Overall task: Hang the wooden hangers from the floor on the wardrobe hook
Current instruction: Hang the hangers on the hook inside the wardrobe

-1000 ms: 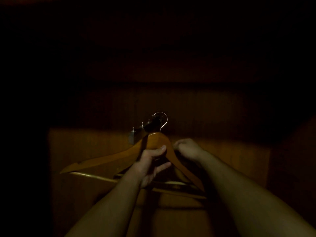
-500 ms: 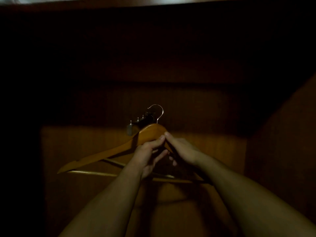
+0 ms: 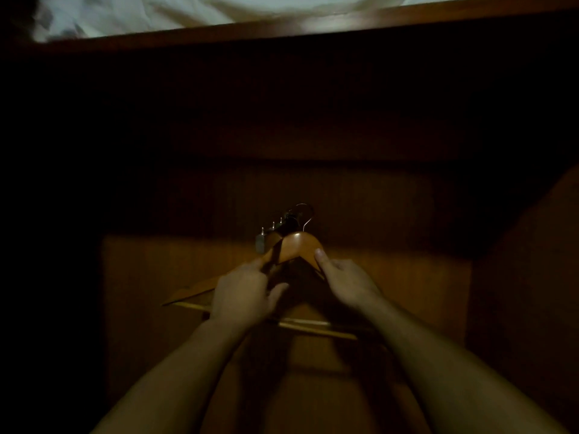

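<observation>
Two bare forearms are extended from the near edge into a dim wardrobe. The left hand (image 3: 242, 296) is closed round the left shoulder of the wooden hanger (image 3: 297, 245), fingers curled on it, thumb tucked beneath. The right hand (image 3: 347, 281) is clamped on the right shoulder, thumb pressed just below the peak. The hanger is held level, its bar (image 3: 316, 328) seen below the hands. Its metal hook (image 3: 305, 216) is raised at the far end of the pegged wardrobe hook (image 3: 261, 241); whether it is seated cannot be told. Beyond, the back panel (image 3: 391, 270) is lit. White cloth (image 3: 188, 10) is seen at the far top.
</observation>
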`<state>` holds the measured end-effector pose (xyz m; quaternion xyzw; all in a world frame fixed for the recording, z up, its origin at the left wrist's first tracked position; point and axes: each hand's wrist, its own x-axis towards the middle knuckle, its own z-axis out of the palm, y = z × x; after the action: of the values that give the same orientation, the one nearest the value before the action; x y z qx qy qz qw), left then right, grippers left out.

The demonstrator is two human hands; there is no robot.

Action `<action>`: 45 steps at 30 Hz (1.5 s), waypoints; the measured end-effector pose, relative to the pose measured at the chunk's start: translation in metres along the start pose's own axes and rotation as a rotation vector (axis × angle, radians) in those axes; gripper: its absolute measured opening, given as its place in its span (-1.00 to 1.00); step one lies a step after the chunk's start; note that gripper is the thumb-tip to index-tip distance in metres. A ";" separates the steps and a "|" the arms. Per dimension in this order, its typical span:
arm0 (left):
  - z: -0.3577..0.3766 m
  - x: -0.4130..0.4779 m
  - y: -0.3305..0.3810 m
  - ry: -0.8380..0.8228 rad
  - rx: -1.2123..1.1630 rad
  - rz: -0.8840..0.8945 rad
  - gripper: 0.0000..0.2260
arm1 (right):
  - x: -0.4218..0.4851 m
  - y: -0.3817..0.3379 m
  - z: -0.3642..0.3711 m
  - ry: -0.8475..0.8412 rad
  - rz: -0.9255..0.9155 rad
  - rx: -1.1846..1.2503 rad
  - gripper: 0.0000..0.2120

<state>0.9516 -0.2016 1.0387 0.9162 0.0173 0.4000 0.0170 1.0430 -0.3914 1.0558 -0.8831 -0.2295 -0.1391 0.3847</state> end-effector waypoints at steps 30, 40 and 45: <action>0.044 0.019 -0.052 -0.246 -0.093 -0.160 -0.74 | 0.036 0.008 0.017 -0.106 0.150 -0.234 -0.31; 0.021 0.013 -0.072 -0.156 -0.079 -0.224 -0.60 | 0.015 -0.018 0.007 -0.081 0.239 -0.428 -0.59; -0.001 -0.007 -0.092 -0.137 -0.079 -0.244 -0.58 | -0.006 -0.056 0.022 0.014 0.170 -0.464 -0.53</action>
<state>0.9441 -0.1098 1.0304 0.9310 0.1115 0.3319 0.1028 1.0111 -0.3436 1.0733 -0.9631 -0.1135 -0.1612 0.1834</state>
